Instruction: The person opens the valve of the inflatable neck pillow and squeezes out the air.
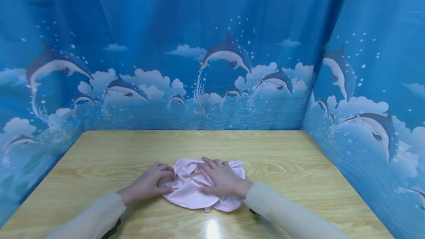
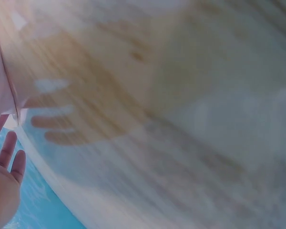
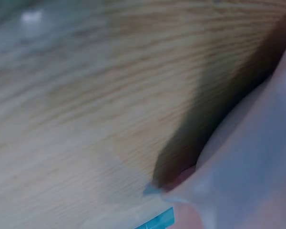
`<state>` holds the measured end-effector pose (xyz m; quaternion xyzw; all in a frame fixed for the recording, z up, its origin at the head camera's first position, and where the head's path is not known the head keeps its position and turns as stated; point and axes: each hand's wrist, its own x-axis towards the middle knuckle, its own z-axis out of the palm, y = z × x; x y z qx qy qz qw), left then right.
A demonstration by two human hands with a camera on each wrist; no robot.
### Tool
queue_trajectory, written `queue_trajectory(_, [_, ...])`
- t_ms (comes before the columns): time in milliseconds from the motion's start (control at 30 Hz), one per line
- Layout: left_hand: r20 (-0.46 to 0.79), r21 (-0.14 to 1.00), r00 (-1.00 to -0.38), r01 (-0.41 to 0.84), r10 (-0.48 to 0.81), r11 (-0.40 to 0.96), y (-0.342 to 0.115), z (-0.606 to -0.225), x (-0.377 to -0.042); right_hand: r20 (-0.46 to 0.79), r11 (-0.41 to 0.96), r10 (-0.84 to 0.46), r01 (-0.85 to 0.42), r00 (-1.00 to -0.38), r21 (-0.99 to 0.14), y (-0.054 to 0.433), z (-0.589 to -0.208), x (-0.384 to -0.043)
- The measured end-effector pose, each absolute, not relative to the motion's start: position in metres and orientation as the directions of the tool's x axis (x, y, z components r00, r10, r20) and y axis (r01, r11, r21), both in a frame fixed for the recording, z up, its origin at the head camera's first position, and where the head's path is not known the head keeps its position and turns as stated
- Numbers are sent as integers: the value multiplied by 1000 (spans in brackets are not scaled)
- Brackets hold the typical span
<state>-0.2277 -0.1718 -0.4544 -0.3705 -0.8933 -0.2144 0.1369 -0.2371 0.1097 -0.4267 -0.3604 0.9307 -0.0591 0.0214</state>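
A pale pink cloth item (image 1: 189,198) with rounded, stitched edges lies bunched on the wooden table, a small tab at its front edge. My left hand (image 1: 152,182) is at its left side, thumb and fingers apart and gently bent around the edge. In the left wrist view, some fingers of that hand (image 2: 5,186) extend beside the pink cloth (image 2: 0,81). Across the upper right of the cloth rests my right hand (image 1: 220,176), fingers spread over its folds. Pale fabric (image 3: 257,157) fills the right side of the right wrist view, where the right fingers are hidden.
The light wood-grain table (image 1: 282,158) spreads out around the cloth. A blue curtain (image 1: 159,47) printed with dolphins hangs behind the table and along its sides. Light from above makes a bright reflection (image 1: 212,228) near the front.
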Motion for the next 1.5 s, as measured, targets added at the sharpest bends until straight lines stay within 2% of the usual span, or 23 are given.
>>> queue_trajectory(300, [360,328,-749,659,555,677,-172,-448,-227,86,740,-644,-648,-760,-181,126,-418,-233])
queue_trajectory(633, [417,281,-754,638,507,717,-171,-444,-229,178,760,-593,-619,-785,-197,151,-416,-233])
queue_trajectory(933, [307,324,-852,513,424,795,-165,-439,-228,185,802,-516,-547,-837,-239,169,-420,-235])
queue_trajectory(1300, [325,295,-850,507,414,810,-162,-445,-229,191,753,-505,-538,-842,-379,180,-425,-239])
queue_trajectory(1500, [300,296,-866,484,401,824,-161,-443,-229,202,734,-518,-553,-831,-395,182,-427,-241])
